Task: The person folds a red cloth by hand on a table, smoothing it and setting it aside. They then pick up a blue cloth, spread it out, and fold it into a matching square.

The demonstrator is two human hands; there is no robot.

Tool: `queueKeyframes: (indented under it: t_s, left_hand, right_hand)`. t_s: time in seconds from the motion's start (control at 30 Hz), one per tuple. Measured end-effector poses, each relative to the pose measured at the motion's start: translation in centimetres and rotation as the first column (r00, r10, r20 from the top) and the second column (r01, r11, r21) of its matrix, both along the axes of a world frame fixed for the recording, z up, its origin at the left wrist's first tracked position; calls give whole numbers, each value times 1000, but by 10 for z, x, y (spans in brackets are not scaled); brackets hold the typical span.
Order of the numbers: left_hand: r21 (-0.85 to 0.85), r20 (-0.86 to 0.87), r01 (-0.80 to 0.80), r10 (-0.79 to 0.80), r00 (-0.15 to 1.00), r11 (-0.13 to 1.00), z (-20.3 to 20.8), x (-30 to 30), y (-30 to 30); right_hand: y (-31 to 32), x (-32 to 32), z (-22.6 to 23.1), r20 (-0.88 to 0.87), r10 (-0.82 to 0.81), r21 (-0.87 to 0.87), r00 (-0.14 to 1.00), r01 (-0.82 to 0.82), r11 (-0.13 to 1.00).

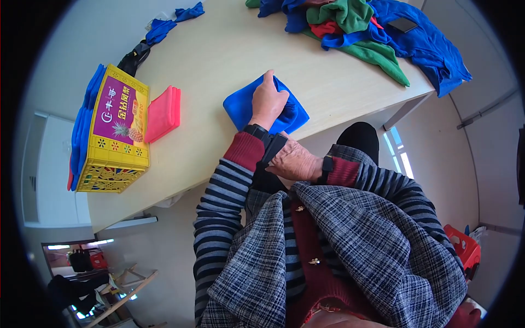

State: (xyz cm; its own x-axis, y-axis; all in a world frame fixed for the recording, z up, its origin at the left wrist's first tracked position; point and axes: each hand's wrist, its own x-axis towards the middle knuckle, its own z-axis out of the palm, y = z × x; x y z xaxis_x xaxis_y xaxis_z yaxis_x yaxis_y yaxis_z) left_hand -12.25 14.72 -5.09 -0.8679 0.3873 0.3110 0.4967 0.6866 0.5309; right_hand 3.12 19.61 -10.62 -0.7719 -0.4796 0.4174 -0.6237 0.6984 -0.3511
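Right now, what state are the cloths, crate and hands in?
Blue rectangular fabric cloth: folded, partly rumpled.
Pink rectangular fabric cloths: folded, stacked.
Yellow openwork plastic crate: appears upright.
Heap of blue, green and red fabric: crumpled, unfolded.
Left bare hand: on the blue cloth; grip unclear.
Right bare hand: at the left wrist; fingers mostly hidden.

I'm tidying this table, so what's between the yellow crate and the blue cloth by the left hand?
In the head view, folded pink cloths lie close beside the yellow crate; from them to the blue cloth, the tabletop is bare.
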Motion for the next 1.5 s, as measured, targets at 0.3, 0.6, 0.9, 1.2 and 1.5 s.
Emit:
queueKeyframes:
  t_s: [0.3,0.6,0.9,1.2,1.5]
  left_hand:
    - [217,-37,18,-10,999,976,14,39,-96]
    - [-74,-29,173,-175,984,982,-26,50,-119]
    - [-444,-221,97,-214,951,891,-37,50,-120]
    - [-327,-93,87,-124,988,941,-29,57,-114]
    - [-329,-26,13,-23,999,944,-19,55,-123]
  right_hand:
    - [11,6,21,-52,-79,59,996,82,995]
    - [10,6,31,24,6,53,1000,-8,999]
    - [7,-40,71,103,-103,-300,989,129,945]
    - [12,-87,32,93,-380,122,920,369,922]
    - [25,-90,38,101,-466,208,879,439,874]
